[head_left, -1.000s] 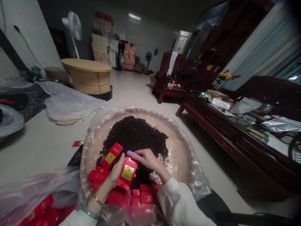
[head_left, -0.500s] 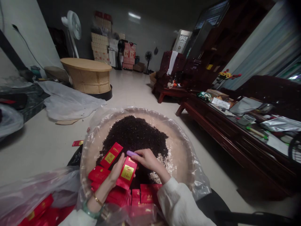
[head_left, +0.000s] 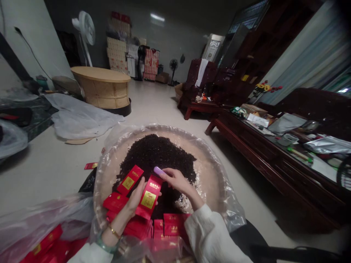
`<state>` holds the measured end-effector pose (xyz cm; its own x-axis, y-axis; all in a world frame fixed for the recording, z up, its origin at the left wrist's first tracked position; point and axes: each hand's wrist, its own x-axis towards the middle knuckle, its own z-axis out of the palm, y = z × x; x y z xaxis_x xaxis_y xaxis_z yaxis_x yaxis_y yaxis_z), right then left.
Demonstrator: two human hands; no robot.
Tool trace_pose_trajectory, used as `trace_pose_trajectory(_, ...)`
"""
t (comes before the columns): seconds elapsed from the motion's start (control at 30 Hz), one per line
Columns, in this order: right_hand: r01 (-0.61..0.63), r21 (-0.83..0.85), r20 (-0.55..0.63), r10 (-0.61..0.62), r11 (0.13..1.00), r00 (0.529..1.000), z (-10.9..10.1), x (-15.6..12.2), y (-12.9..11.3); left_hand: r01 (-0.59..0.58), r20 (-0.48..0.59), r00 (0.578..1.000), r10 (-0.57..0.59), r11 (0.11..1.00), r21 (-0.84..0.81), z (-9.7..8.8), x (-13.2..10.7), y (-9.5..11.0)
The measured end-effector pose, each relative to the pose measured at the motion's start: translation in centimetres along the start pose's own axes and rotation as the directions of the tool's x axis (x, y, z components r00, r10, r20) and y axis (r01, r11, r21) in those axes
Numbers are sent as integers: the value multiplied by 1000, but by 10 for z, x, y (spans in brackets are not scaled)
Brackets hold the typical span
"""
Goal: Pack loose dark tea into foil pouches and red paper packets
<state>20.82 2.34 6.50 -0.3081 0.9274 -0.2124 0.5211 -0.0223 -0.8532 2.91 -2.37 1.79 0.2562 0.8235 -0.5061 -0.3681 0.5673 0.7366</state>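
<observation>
My left hand (head_left: 136, 197) is closed round a red tea packet (head_left: 149, 197) with a gold label, held upright over the basket. My right hand (head_left: 174, 179) pinches a small purple rounded tool (head_left: 158, 170) at the packet's top edge; its exact kind is unclear. Beside my left hand, another red packet (head_left: 130, 180) leans against the dark tea leaves (head_left: 156, 153). The leaves are heaped in a wide round basket (head_left: 212, 175) lined with clear plastic. More red packets (head_left: 175, 224) lie in its near side, below my hands.
A clear bag with red packets (head_left: 52, 241) sits at the lower left. Behind it, a plastic sheet (head_left: 79, 117) lies on the floor near a round woven basket (head_left: 102, 87). Along the right runs a dark wooden table (head_left: 255, 157) covered with clutter. Fans and stacked boxes (head_left: 116, 54) stand at the back.
My right hand and the purple tool have shifted right and slightly up along the packet's top, uncovering its printed lettering. My left hand keeps holding the packet, almost unmoved.
</observation>
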Motion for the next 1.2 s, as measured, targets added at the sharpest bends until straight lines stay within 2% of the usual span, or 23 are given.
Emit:
trace_pose_trajectory(0.17, 125, -160, 9, -125, 979, 992, 11, 1, -3, -3, 4, 1000, 3, 1000, -26, 0, 0, -1)
trace_pose_trajectory(0.27, 143, -211, -14, -149, 967, 989, 17, 1, -6, 8, -5, 1000, -8, 999, -40, 1, -1, 1)
trace_pose_trajectory(0.6, 149, -245, -11, -156, 958, 988, 16, -2, -7, 32, -44, 998, -33, 999, -26, 3, -2, 0)
trace_pose_trajectory(0.73, 153, -181, -4, -157, 971, 988, 13, -2, -4, 15, -24, 1000, -14, 999, 36, 2, -5, 1)
trace_pose_trajectory(0.8, 105, -188, -91, -123, 977, 988, 3, -2, 2, -2, -4, 1000, 3, 997, 74, 3, -6, 2)
trace_pose_trajectory(0.87, -27, -261, -257, -43, 965, 965, -14, -4, 14, -25, 11, 1000, 25, 996, 82, 3, -6, 2)
trace_pose_trajectory(0.93, -248, -354, -430, 78, 902, 899, -35, -8, 29, -46, 21, 999, 45, 997, 55, 3, -6, 2)
trace_pose_trajectory(1.0, -414, -449, -529, 138, 792, 838, -54, -15, 48, -65, 26, 998, 65, 998, 13, 4, -5, 2)
trace_pose_trajectory(1.1, -543, -614, -575, 148, 573, 805, -74, -26, 71, -107, -2, 994, 107, 994, -19, 4, -3, 3)
trace_pose_trajectory(1.13, -559, -639, -574, 155, 528, 804, -77, -29, 77, -123, -16, 992, 123, 992, -20, 4, -3, 4)
trace_pose_trajectory(1.2, -570, -647, -569, 178, 506, 803, -78, -32, 80, -147, -34, 989, 147, 989, -11, 5, -2, 5)
